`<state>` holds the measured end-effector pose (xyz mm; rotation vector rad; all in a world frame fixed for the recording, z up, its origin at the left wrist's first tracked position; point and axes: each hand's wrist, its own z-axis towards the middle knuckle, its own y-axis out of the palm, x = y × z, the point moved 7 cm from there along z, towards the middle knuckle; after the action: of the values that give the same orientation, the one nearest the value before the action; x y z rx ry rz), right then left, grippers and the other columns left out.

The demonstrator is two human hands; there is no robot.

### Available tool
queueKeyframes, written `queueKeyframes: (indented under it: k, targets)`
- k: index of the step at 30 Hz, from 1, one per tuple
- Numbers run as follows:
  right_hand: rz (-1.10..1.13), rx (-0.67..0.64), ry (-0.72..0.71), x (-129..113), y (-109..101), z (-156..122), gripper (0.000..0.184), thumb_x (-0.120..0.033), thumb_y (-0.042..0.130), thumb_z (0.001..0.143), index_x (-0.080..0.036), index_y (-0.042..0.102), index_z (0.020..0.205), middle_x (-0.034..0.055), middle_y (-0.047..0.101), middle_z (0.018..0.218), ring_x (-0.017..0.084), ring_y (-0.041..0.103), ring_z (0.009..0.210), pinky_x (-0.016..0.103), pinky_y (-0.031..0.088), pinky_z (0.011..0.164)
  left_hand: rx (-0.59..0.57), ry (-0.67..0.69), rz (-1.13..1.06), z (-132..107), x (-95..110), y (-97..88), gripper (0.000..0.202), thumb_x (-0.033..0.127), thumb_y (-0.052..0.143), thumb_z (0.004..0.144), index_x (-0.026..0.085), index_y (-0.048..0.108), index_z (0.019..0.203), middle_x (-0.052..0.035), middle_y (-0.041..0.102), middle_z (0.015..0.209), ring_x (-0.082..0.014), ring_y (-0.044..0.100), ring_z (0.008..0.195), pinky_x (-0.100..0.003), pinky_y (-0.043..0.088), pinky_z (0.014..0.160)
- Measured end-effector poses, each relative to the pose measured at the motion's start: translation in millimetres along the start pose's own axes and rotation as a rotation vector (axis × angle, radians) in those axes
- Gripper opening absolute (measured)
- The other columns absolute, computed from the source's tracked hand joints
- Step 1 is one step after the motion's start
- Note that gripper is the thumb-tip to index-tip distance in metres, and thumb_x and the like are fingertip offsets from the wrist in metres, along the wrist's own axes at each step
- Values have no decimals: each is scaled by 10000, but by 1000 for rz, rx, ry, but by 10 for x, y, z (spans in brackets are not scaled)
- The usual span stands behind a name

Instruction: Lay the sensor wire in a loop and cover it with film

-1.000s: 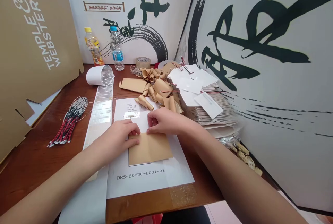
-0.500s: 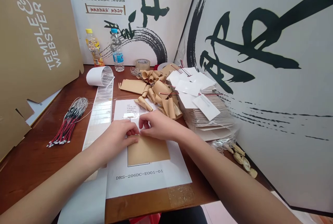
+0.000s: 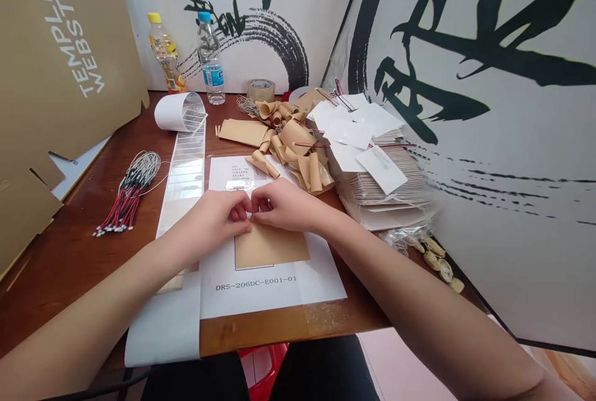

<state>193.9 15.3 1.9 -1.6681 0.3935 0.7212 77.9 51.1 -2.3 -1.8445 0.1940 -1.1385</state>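
A flat piece of brown paper [image 3: 274, 249] lies on a printed white sheet [image 3: 279, 298], inside a drawn outline. At its upper left edge my left hand [image 3: 226, 213] is closed, the thumb along the edge and the fingers curled. Right beside it, my right hand [image 3: 286, 205] pinches at the same edge, and the fingertips of both hands nearly meet. Exactly what lies between the fingertips is partly hidden. Past the hands, curled brown paper strips [image 3: 298, 146] lie in a heap.
At right stands a stack of white cards [image 3: 377, 184] in clear plastic. A label strip [image 3: 181, 171] with a curled end [image 3: 172, 112] runs along the left, beside a bundle of red and black wires [image 3: 128, 196]. Two bottles [image 3: 213, 72], a tape roll [image 3: 261, 89] and a large cardboard panel [image 3: 60, 109] stand behind.
The view has tilted down, so the table sits higher in the picture. Both hands remain at the paper's upper edge, their fingertips slightly closer together.
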Motion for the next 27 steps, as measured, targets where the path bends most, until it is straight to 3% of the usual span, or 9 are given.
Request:
queueKeyframes:
  k: [7, 12, 27]
  targets:
    - [-22, -15, -16, -41, 34, -13, 137, -89, 694, 831, -152, 634, 725, -24, 566, 681, 115, 463, 663, 271, 321, 646, -161, 91, 58, -57, 89, 76, 114, 120, 660, 761, 206, 597, 721, 51, 590, 660, -120, 535, 628, -263, 406, 604]
    - [-19, -29, -23, -40, 30, -28, 103, -65, 671, 782, -158, 646, 743, -29, 566, 669, 114, 469, 653, 269, 322, 648, -345, 237, 162, -249, 308, 225, 114, 102, 597, 777, 210, 595, 740, 32, 622, 769, -117, 545, 678, -262, 402, 609]
    - [-70, -29, -38, -58, 33, -47, 117, -97, 644, 806, -165, 601, 720, -10, 583, 701, 120, 468, 665, 265, 326, 647, -400, 200, 189, -274, 353, 280, 182, 65, 585, 736, 215, 662, 806, 12, 687, 871, -140, 626, 739, -268, 472, 655]
